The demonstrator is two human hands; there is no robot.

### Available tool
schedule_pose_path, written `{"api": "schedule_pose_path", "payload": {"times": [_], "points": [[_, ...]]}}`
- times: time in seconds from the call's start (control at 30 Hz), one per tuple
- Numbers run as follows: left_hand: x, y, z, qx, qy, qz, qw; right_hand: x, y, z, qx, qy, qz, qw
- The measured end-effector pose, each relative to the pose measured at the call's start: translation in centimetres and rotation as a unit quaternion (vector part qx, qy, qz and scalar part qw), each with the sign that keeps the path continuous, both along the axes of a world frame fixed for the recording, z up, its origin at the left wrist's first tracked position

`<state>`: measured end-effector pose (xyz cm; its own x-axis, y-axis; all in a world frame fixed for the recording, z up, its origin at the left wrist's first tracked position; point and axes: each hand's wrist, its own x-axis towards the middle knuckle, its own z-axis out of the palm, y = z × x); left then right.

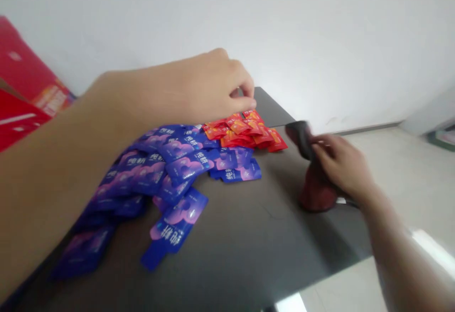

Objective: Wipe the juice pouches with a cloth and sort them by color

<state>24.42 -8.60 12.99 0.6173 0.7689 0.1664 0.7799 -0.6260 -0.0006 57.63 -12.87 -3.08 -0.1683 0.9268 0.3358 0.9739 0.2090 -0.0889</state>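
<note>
Fingers of the left hand (216, 87), at upper center, curl with thumb and index tips drawn together just over the red packets (245, 132); whether they pinch one, one cannot tell. The right hand (339, 162), right of center, has its fingers closed on the blurred black-and-red scanner (316, 179). Blue packets (142, 174) lie heaped from lower left to center on the dark desk (227, 250), next to the red ones. A red box (31, 75) stands at upper left.
</note>
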Motion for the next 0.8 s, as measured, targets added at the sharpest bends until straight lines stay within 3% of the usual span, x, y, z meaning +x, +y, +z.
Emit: {"api": "schedule_pose_path", "payload": {"times": [0.07, 0.17, 0.23, 0.3, 0.4, 0.47, 0.6, 0.7, 0.8], "points": [[-1.4, -2.5, -2.0, -0.005, 0.033, 0.048, 0.998, -3.0, 1.1, -1.4, -0.068, -0.031, 0.012, 0.997], [-4.2, -4.7, -7.3, -0.059, 0.097, 0.123, 0.986, -6.6, 0.6, -2.4, 0.019, -0.029, -0.014, 0.999], [-5.8, -5.3, -10.6, -0.105, 0.12, 0.18, 0.971, -8.6, 0.0, -1.2, 0.074, 0.014, 0.037, 0.996], [-6.7, -5.3, -12.8, -0.117, 0.125, 0.204, 0.964, -10.6, -0.4, 1.1, 0.082, 0.081, 0.134, 0.984], [-6.8, -4.5, -13.8, -0.115, 0.115, 0.197, 0.967, -13.9, 0.1, 4.2, 0.056, 0.138, 0.225, 0.963], [-6.3, -3.9, -13.7, -0.126, 0.111, 0.189, 0.968, -15.8, 0.9, 4.9, 0.015, 0.133, 0.249, 0.959], [-5.4, -3.4, -13.9, -0.133, 0.113, 0.215, 0.961, -17.6, 1.3, 4.1, -0.056, 0.148, 0.243, 0.957], [-5.5, -3.6, -14.3, -0.126, 0.095, 0.248, 0.956, -17.9, -0.4, 3.8, -0.059, 0.159, 0.242, 0.955], [-5.8, -3.7, -14.5, -0.123, 0.076, 0.272, 0.951, -18.0, -2.4, 4.1, -0.061, 0.153, 0.282, 0.945]]}}
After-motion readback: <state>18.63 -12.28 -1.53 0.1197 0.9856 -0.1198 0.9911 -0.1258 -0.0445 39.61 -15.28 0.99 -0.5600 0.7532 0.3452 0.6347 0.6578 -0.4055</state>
